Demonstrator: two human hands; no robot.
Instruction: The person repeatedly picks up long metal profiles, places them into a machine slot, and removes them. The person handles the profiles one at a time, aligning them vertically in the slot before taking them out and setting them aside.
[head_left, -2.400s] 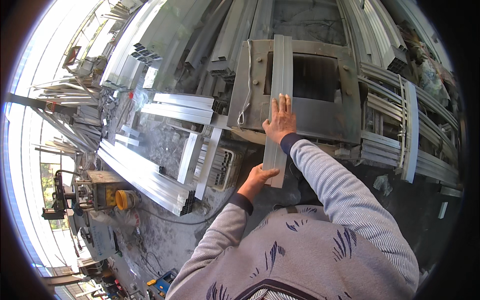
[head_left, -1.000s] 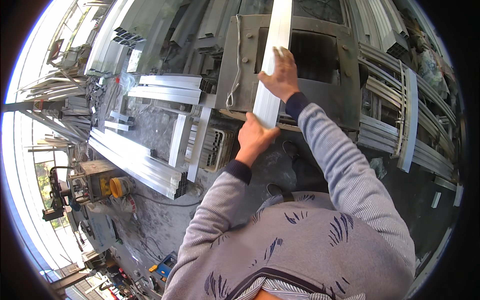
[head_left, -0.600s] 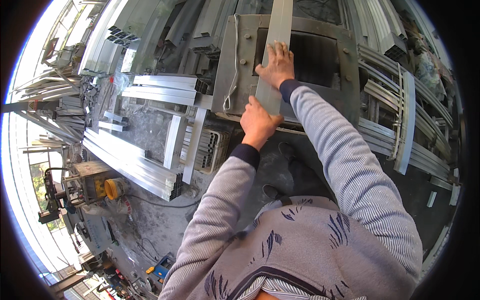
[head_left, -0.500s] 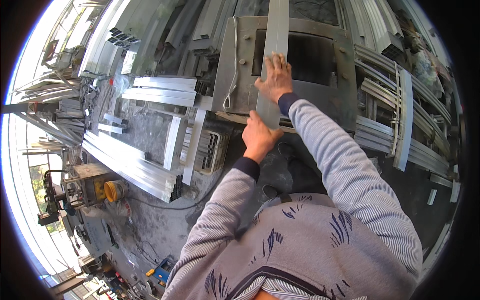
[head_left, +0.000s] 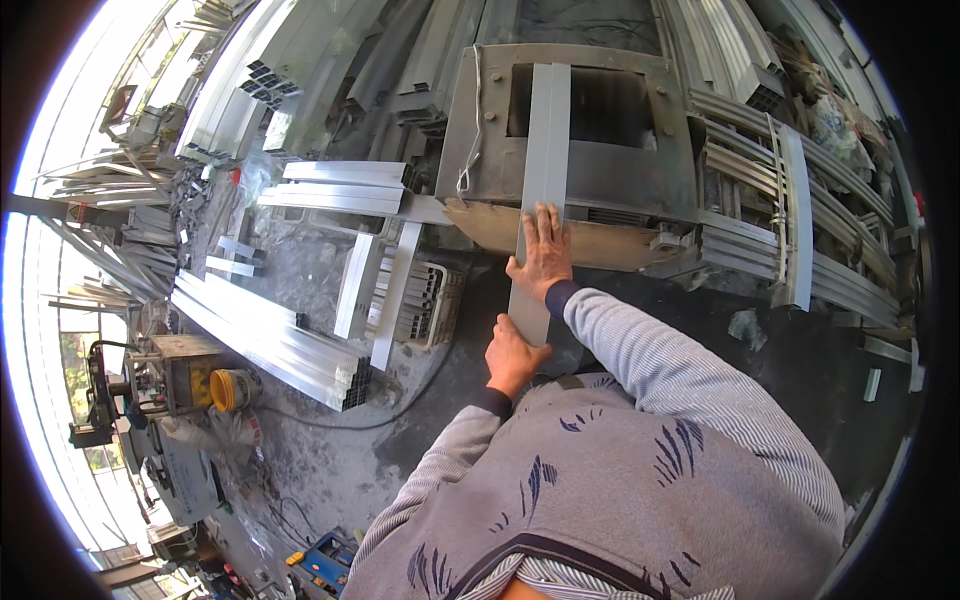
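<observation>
A long silver-grey flat-faced metal profile (head_left: pixel 546 150) lies lengthwise across a worn steel machine table (head_left: pixel 490 165), its near end sticking out over the front edge toward my body. My left hand (head_left: pixel 513 360) is wrapped around that near end, thumb on top. Farther along, just in front of the table edge, my right hand (head_left: pixel 545 255) holds the profile from above, fingers laid along its face and thumb at its left edge. The undersides of both grips are hidden. Behind the profile, a dark rectangular opening (head_left: pixel 610 105) shows in the table.
On the left, bundles of square metal tubes (head_left: pixel 270 340) lie on the floor, beside a plastic crate (head_left: pixel 440 300) of profiles. A yellow bucket (head_left: pixel 232 388) stands farther left. Racked metal bars (head_left: pixel 745 240) flank the table on the right. A cable (head_left: pixel 370 424) crosses the floor.
Both hands have drawn the profile toward my body. Its far end, earlier beyond the top of the picture, now rests over the table, and my right hand has come off the tabletop area.
</observation>
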